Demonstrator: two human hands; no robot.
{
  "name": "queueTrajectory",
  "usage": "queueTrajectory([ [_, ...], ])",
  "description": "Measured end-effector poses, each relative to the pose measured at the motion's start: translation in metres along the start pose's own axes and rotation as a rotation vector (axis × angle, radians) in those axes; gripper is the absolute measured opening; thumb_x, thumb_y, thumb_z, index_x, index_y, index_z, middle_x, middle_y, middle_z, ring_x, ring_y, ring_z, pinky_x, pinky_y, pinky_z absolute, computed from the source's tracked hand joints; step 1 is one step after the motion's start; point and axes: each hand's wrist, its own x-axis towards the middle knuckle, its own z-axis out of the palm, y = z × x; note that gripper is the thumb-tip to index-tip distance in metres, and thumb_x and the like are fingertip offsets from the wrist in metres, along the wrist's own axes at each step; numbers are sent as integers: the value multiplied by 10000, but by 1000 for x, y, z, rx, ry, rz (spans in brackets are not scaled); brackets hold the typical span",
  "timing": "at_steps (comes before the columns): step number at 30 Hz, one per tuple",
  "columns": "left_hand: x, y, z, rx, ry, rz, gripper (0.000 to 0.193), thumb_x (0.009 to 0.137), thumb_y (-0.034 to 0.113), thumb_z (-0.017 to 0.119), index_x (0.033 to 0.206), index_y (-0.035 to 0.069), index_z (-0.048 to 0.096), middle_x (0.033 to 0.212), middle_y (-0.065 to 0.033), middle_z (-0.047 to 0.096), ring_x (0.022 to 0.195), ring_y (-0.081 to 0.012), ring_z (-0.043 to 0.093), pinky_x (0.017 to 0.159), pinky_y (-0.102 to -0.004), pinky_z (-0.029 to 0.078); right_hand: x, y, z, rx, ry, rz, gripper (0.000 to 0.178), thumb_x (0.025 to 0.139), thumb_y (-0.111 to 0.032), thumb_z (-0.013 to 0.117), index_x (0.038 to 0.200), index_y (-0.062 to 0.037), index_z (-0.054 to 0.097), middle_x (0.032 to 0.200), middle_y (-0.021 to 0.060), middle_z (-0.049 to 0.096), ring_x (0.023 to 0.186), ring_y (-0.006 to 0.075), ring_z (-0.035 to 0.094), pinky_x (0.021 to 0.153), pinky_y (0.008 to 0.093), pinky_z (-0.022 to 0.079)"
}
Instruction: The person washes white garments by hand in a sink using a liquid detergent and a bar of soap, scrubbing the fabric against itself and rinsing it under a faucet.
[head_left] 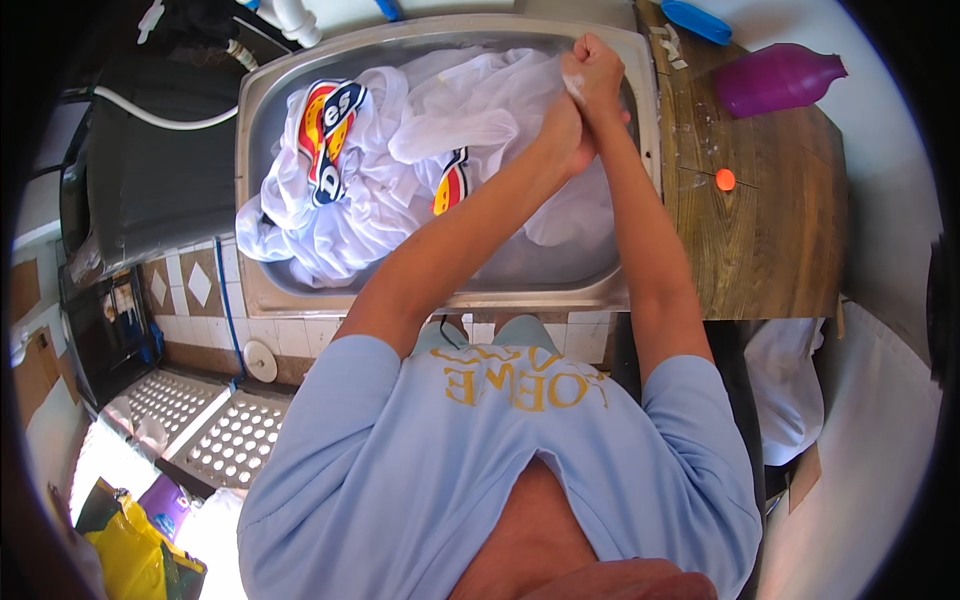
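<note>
My right hand [594, 77] is curled into a fist above the far right side of a metal sink basin [440, 303]. A white patch, foam or cloth, shows on its side. Whatever the fist holds, if anything, is hidden. My left hand [575, 143] presses against the right wrist, its fingers mostly hidden behind it. In the basin, wet white fabric [385, 200] lies bunched in cloudy water, with a red, yellow and navy printed patch [327, 140] at its left. Thin white cloth [480, 80] spreads beside the hands.
A wooden counter [760, 250] adjoins the basin's right side, bearing a purple bottle [775, 80], a blue oval object [697, 20] and an orange cap [725, 180]. At left stands a black-covered surface [160, 170] with a white hose [165, 120]. White pipes [295, 20] rise behind the basin.
</note>
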Motion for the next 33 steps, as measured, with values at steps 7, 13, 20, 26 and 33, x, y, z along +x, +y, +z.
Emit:
queueTrajectory([
  [7,-47,10,-23,333,-72,-118,368,922,174,493,1233,5,393,1140,-123,509,1009,-240,536,864,-371,460,-25,49,3,-392,-230,-208,422,728,-130,587,1139,-57,529,1107,218,566,1066,349,532,885,406,446],
  [13,-94,40,-23,556,-55,31,291,872,64,514,1162,40,497,1077,-105,561,877,-196,588,830,-310,467,-27,78,20,-599,-366,-198,365,750,-97,575,1093,26,557,1111,232,573,1028,338,555,892,403,453],
  [20,-81,50,-57,465,-8,161,301,791,-76,495,1075,15,538,1006,-82,573,849,-183,582,814,-308,467,-21,34,8,1466,-78,653,141,818,-111,532,848,-6,620,820,115,610,841,224,578,774,339,497],
  [26,-29,50,-19,117,98,196,122,824,2,512,930,16,570,887,-52,578,876,-190,550,870,-326,437,-10,-16,-11,2042,-501,559,220,865,-172,515,748,3,579,748,105,576,792,204,555,804,311,472],
  [33,-8,41,-10,-278,-113,-6,247,943,304,380,995,125,543,966,-18,603,933,-195,559,877,-380,440,-34,-86,-13,918,-103,263,305,919,-247,466,822,1,615,845,115,603,869,211,561,869,298,450],
])
